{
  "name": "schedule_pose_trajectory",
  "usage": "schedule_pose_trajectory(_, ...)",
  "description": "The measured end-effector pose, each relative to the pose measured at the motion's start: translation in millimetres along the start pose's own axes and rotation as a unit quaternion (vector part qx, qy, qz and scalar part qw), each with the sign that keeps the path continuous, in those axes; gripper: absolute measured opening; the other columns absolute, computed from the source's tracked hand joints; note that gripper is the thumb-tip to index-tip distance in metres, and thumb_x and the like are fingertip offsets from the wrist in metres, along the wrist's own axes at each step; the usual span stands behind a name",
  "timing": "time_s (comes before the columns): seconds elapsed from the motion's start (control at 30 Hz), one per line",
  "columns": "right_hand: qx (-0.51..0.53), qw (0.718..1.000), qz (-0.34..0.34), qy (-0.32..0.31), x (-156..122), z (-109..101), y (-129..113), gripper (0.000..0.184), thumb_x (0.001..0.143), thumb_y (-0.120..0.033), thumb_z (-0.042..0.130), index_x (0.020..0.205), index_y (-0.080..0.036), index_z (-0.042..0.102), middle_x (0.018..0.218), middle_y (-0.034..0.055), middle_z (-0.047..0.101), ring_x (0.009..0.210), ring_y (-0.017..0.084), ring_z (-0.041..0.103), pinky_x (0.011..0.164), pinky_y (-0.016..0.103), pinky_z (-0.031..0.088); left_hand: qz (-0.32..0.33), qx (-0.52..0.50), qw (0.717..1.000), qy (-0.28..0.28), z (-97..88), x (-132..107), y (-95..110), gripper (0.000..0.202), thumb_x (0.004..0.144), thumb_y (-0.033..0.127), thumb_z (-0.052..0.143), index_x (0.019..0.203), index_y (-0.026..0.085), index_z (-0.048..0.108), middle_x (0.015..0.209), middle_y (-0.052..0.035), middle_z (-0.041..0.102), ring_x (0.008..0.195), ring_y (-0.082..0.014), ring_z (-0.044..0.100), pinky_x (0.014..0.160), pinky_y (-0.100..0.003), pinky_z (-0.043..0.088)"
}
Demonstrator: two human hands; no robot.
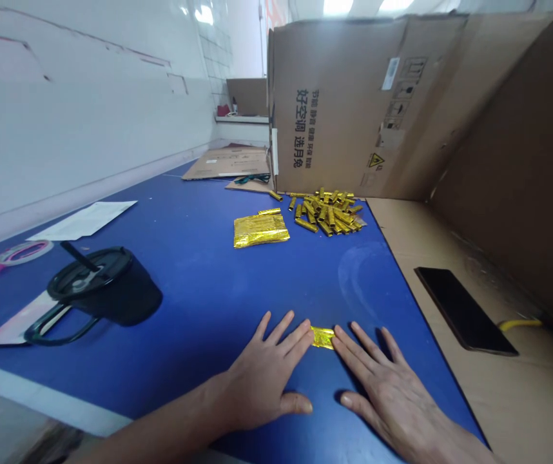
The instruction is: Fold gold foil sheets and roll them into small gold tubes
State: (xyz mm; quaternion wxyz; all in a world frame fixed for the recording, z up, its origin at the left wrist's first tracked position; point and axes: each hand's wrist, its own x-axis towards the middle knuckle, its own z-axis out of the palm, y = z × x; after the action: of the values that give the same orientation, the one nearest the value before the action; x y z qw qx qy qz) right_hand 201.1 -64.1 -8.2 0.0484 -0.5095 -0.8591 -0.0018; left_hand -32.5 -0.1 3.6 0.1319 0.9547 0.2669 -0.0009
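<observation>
Left hand [261, 377] and right hand [397, 393] lie flat on the blue counter [199, 277], both grips open, just touching a folded gold foil strip [322, 338] between them; pile of gold foil rolls [327, 212] at 12 o'clock

Table [199, 303]: foil packet [322, 338] near, between left hand [261, 380] and right hand [392, 393]. Far: flat foil stack [261, 230], left of foil-roll heap [327, 212], both before upright carton [334, 109]. Left: lidded tumbler [102, 287]. Right, beyond table edge: phone [465, 310] on cardboard sheet [523, 399].
</observation>
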Motion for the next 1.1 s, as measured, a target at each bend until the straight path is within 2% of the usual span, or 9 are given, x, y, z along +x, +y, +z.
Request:
schedule_pose_trajectory(0.23, -0.016, 1.000, 0.025, -0.001, 18, 1, 17, 0.054, 0.085, -0.051, 0.033, 0.133, -0.029, 0.025, 0.137, 0.0059, 0.030, 0.125, 0.032, 0.022, 0.092, 0.064, 0.020, -0.028, -0.017, 0.999, -0.039, 4.4, -14, 25, 0.083, 0.073, 0.071, 0.024, 0.137, 0.019, 0.007, 0.142, -0.0085, 0.012, 0.128, -0.0338, 0.008, 0.097, -0.060, 0.010)
schedule_pose_trajectory(0.4, 0.004, 0.999, 0.039, 0.018, 25, -9, -2, 0.056, 0.084, -0.052, 0.032, 0.131, -0.021, 0.033, 0.136, 0.0108, 0.030, 0.125, 0.032, 0.024, 0.094, 0.063, 0.017, -0.049, -0.014, 0.998, -0.038, 8.1, -12, 29, 0.077, 0.078, 0.065, 0.022, 0.137, 0.017, 0.011, 0.141, -0.0101, 0.011, 0.128, -0.0351, 0.008, 0.097, -0.061, 0.009)
schedule_pose_trajectory(0.47, 0.037, 0.999, 0.002, 0.010, 26, -13, -17, 0.062, 0.084, -0.053, 0.032, 0.133, -0.017, 0.027, 0.137, 0.0115, 0.028, 0.125, 0.031, 0.024, 0.096, 0.062, 0.016, -0.046, -0.011, 0.998, -0.036, 9.5, -11, 28, 0.076, 0.079, 0.064, 0.022, 0.136, 0.016, 0.013, 0.141, -0.0108, 0.011, 0.128, -0.0348, 0.008, 0.097, -0.061, 0.009)
schedule_pose_trajectory(0.57, 0.091, 0.992, -0.070, -0.041, 27, -14, -30, 0.071, 0.082, -0.056, 0.032, 0.136, -0.012, 0.016, 0.138, 0.0129, 0.024, 0.126, 0.027, 0.022, 0.100, 0.054, 0.019, -0.039, -0.010, 0.999, -0.033, 12.0, -11, 26, 0.073, 0.080, 0.062, 0.021, 0.136, 0.015, 0.014, 0.141, -0.0110, 0.012, 0.128, -0.0344, 0.008, 0.096, -0.062, 0.009)
schedule_pose_trajectory(0.63, 0.093, 0.993, -0.060, -0.051, 27, -10, -27, 0.069, 0.083, -0.055, 0.031, 0.136, -0.013, 0.015, 0.138, 0.0119, 0.023, 0.126, 0.026, 0.022, 0.100, 0.054, 0.019, -0.039, -0.012, 0.999, -0.027, 13.9, -11, 25, 0.072, 0.081, 0.061, 0.022, 0.137, 0.016, 0.011, 0.141, -0.0103, 0.011, 0.128, -0.0345, 0.008, 0.096, -0.062, 0.010)
schedule_pose_trajectory(0.77, 0.058, 0.998, -0.011, -0.023, 29, -1, -5, 0.060, 0.086, -0.049, 0.031, 0.136, -0.020, 0.015, 0.139, 0.0070, 0.024, 0.126, 0.025, 0.022, 0.100, 0.055, 0.019, -0.040, -0.017, 0.999, -0.021, 15.3, -11, 23, 0.074, 0.080, 0.062, 0.025, 0.137, 0.018, 0.010, 0.141, -0.0100, 0.013, 0.128, -0.0347, 0.009, 0.096, -0.062, 0.009)
schedule_pose_trajectory(0.87, 0.035, 0.999, -0.005, -0.005, 30, 3, 5, 0.062, 0.085, -0.050, 0.032, 0.136, -0.021, 0.014, 0.139, 0.0066, 0.024, 0.126, 0.026, 0.023, 0.099, 0.056, 0.020, -0.036, -0.021, 0.999, -0.027, 13.3, -14, 25, 0.075, 0.079, 0.063, 0.025, 0.137, 0.018, 0.010, 0.141, -0.0102, 0.014, 0.128, -0.0343, 0.009, 0.096, -0.062, 0.008)
schedule_pose_trajectory(1.0, 0.011, 1.000, 0.000, 0.004, 27, 5, 3, 0.063, 0.084, -0.052, 0.032, 0.136, -0.021, 0.013, 0.139, 0.0062, 0.024, 0.126, 0.029, 0.021, 0.097, 0.059, 0.021, -0.028, -0.022, 0.999, -0.015, 9.3, -17, 21, 0.077, 0.076, 0.067, 0.026, 0.137, 0.022, 0.009, 0.141, -0.0071, 0.015, 0.128, -0.0328, 0.009, 0.096, -0.062, 0.009)
schedule_pose_trajectory(1.1, -0.007, 1.000, 0.002, 0.006, 18, 5, 0, 0.064, 0.085, -0.053, 0.030, 0.136, -0.021, 0.009, 0.139, 0.0065, 0.024, 0.126, 0.030, 0.023, 0.095, 0.060, 0.022, -0.024, -0.013, 1.000, -0.003, 4.5, -14, 5, 0.073, 0.076, 0.067, 0.027, 0.135, 0.026, 0.014, 0.141, -0.0034, 0.017, 0.129, -0.0318, 0.010, 0.096, -0.062, 0.008)
